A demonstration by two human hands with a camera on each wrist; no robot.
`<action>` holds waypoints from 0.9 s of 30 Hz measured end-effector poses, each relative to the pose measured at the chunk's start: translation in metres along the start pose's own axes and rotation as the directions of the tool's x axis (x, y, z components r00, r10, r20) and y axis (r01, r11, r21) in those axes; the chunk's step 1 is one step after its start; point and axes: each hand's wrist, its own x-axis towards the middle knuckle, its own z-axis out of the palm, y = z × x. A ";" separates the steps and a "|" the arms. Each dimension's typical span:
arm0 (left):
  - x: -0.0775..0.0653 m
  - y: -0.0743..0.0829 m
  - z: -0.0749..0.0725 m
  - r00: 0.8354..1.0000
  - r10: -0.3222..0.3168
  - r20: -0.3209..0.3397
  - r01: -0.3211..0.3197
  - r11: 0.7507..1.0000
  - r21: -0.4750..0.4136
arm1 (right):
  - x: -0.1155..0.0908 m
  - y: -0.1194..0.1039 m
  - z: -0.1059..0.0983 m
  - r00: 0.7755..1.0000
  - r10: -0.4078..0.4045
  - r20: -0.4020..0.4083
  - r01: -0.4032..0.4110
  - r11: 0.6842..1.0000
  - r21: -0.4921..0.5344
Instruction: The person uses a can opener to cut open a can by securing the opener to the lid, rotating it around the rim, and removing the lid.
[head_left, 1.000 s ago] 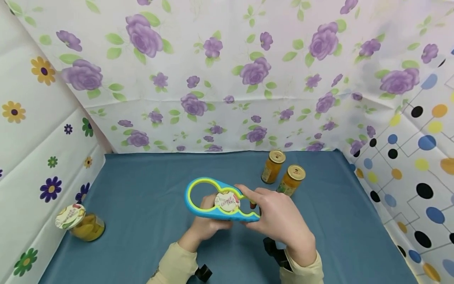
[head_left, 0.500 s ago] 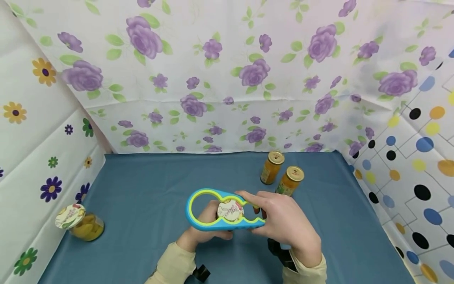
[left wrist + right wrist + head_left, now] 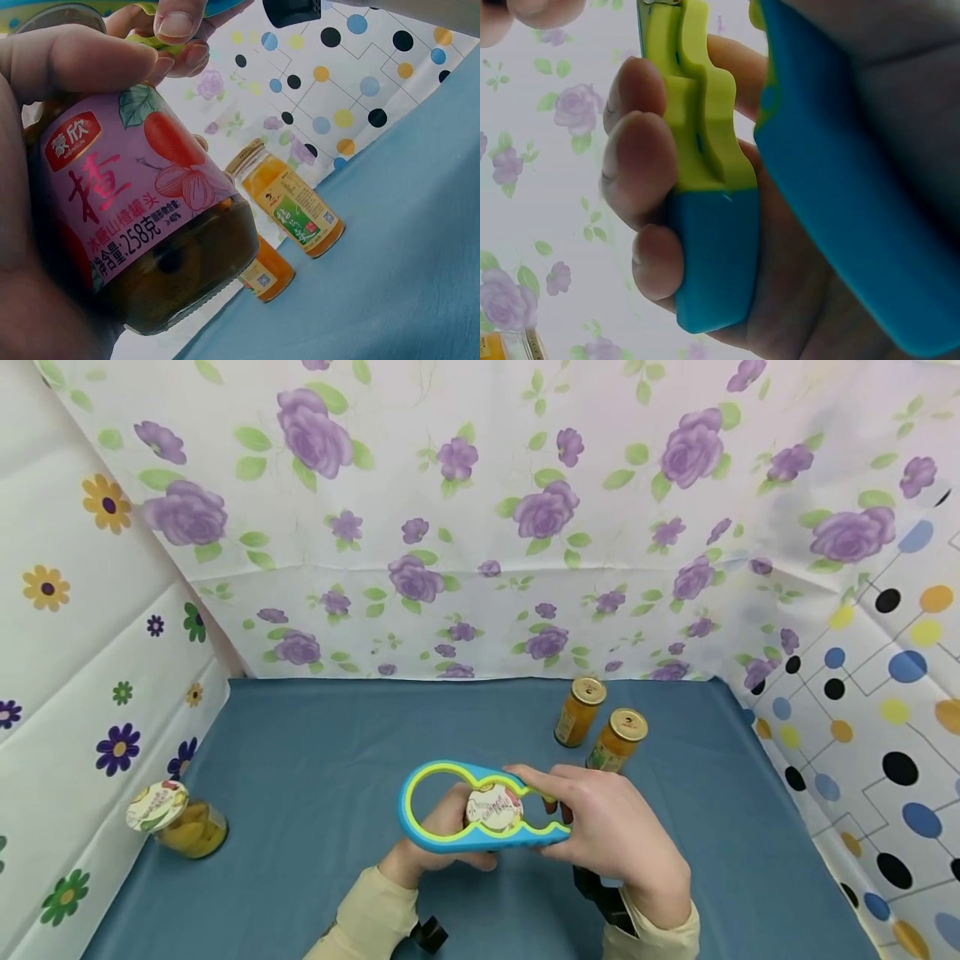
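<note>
While the left hand (image 3: 412, 862) gripped the jar (image 3: 150, 202) round its body above the table (image 3: 300, 760), the right hand (image 3: 611, 827) was clamped on the handles (image 3: 718, 247) of the opener (image 3: 480, 840), whose middle opening lay around the lid (image 3: 494, 808). Good execution of this step probably called for holding the opener square to the lid, squeezing both handles evenly, and applying any turn against a firm left grip. Too light a squeeze risked slipping on the rim; a tilted opener would likely have gripped unevenly.
</note>
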 end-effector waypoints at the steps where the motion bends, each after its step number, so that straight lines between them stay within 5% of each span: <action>1: 0.000 0.001 0.001 1.000 -0.017 -0.001 0.017 1.000 -0.017 | 0.000 0.000 0.000 1.000 -0.001 0.002 0.001 1.000 -0.002; 9: -0.002 0.003 0.003 0.996 -0.086 -0.001 0.085 0.988 -0.126 | 0.000 0.000 -0.001 1.000 -0.018 0.012 0.018 1.000 -0.015; 21: -0.004 0.002 0.004 0.995 -0.093 0.029 0.096 0.985 -0.144 | -0.004 0.001 0.000 1.000 -0.020 0.006 0.020 1.000 0.003; 27: -0.002 0.003 0.004 0.994 -0.105 0.038 0.111 0.968 -0.226 | -0.003 0.000 -0.002 1.000 -0.025 -0.009 0.025 1.000 0.009</action>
